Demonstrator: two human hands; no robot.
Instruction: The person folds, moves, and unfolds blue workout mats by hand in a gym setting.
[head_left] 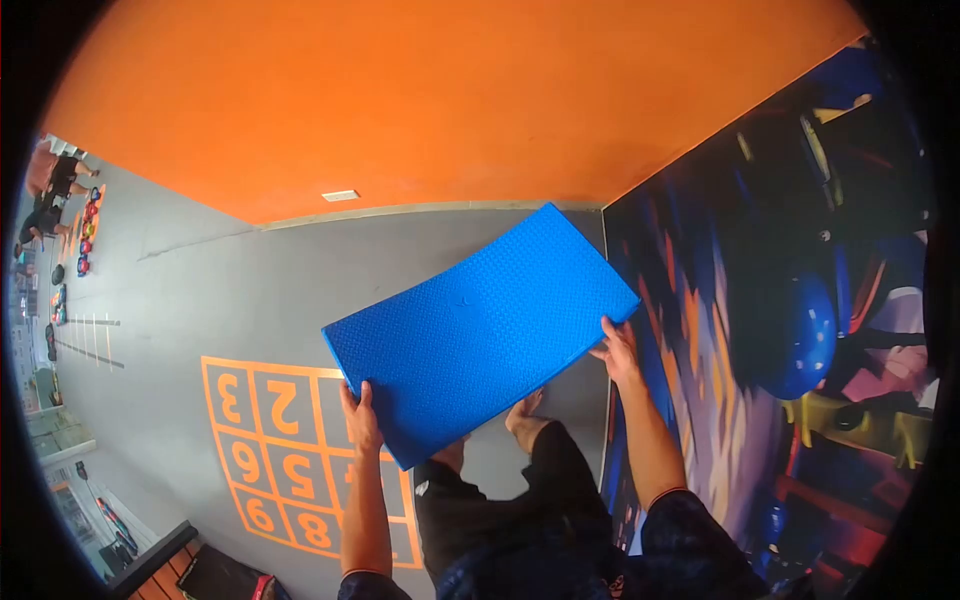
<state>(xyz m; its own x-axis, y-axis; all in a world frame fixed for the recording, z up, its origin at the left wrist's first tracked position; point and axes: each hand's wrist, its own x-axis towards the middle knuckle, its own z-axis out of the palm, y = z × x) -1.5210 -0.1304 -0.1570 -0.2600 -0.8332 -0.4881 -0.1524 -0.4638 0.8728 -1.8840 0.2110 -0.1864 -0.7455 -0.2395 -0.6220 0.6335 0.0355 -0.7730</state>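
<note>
A blue textured foam pad [480, 330] is held up in front of my body, tilted so that its right end sits higher. My left hand [362, 415] grips its lower left edge, thumb on the top face and the other fingers out of sight underneath. My right hand [616, 350] holds the lower right corner, thumb over the edge. The pad bends slightly along its length. Below it my bare feet [523, 408] show on the grey floor, partly hidden by the pad.
An orange number grid [300, 450] is marked on the grey floor [200, 300] at left. An orange wall [450, 100] stands ahead, a mural wall [720, 330] close on my right. People [62, 185] and colourful weights [88, 235] are far left. A dark box [225, 575] sits lower left.
</note>
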